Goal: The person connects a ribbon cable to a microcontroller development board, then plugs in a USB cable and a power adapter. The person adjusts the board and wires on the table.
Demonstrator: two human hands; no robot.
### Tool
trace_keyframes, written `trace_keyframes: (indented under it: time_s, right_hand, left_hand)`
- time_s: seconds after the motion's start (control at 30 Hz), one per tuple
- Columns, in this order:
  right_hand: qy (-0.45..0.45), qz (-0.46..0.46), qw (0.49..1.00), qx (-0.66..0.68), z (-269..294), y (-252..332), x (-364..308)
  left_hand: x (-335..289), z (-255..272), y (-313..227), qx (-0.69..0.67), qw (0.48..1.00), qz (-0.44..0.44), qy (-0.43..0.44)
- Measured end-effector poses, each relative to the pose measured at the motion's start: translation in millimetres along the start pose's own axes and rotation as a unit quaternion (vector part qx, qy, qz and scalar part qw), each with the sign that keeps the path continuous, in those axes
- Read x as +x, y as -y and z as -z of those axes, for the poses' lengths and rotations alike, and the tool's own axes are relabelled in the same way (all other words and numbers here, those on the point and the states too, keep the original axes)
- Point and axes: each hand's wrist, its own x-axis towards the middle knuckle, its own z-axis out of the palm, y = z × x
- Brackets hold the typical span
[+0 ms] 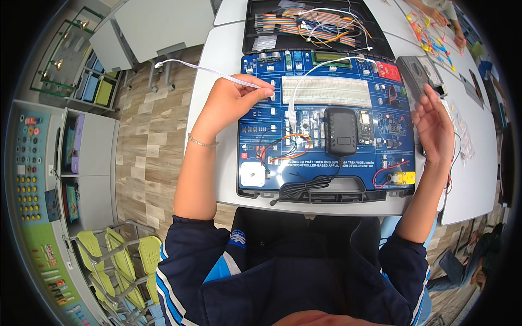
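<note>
My left hand [231, 103] pinches a thin white cable [209, 71] over the upper left of a blue electronics kit board [255, 120]. The cable's free end, with a small white plug, sticks out to the left beyond the table edge. My right hand [435, 127] is raised at the board's right edge, palm turned inward, fingers stretched and holding nothing. A white breadboard [326, 91] lies across the board's upper middle. Below it rests a black power adapter [341, 132] with its coiled black cord [309, 185]. Another white cable [292, 118] arches over the breadboard.
The kit's open black lid [321, 46] holds ribbon jumper wires [272, 23] and white cables. A dark grey meter-like device [416, 73] lies to the right. Farther right, another person's hands [437, 16] are near colourful plastic pieces [429, 38]. Green chairs [122, 261] stand at lower left.
</note>
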Motion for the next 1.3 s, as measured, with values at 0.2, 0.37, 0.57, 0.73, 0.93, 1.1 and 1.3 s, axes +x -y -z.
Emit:
trace_keyframes:
  time_s: [0.2, 0.37, 0.57, 0.73, 0.93, 1.1, 1.3]
  right_hand:
    - [-0.011, 0.001, 1.0, -0.006, -2, 0, -1]
    - [-0.009, 0.001, 1.0, -0.005, 0, -1, -1]
    - [-0.012, -0.004, 1.0, -0.01, -3, -1, -1]
    - [-0.014, -0.003, 1.0, -0.015, -4, -1, -1]
    - [-0.012, -0.005, 1.0, -0.022, -5, -1, -1]
    - [-0.019, -0.005, 0.999, -0.03, -8, -1, -2]
    - [-0.014, -0.002, 0.999, -0.032, -8, -2, -2]
  left_hand:
    - [2, 1, -4, 0.064, 0.998, -0.008, 0.008]
    - [2, 2, -14, 0.128, 0.991, -0.017, 0.021]
    - [0, -5, 0, 0.127, 0.99, -0.051, -0.02]
    - [-5, -11, -14, 0.176, 0.981, -0.079, -0.037]
    - [-5, -13, -13, 0.194, 0.974, -0.115, -0.038]
    - [-4, -14, -7, 0.198, 0.968, -0.149, -0.039]
    - [-4, -14, -7, 0.198, 0.97, -0.138, -0.033]
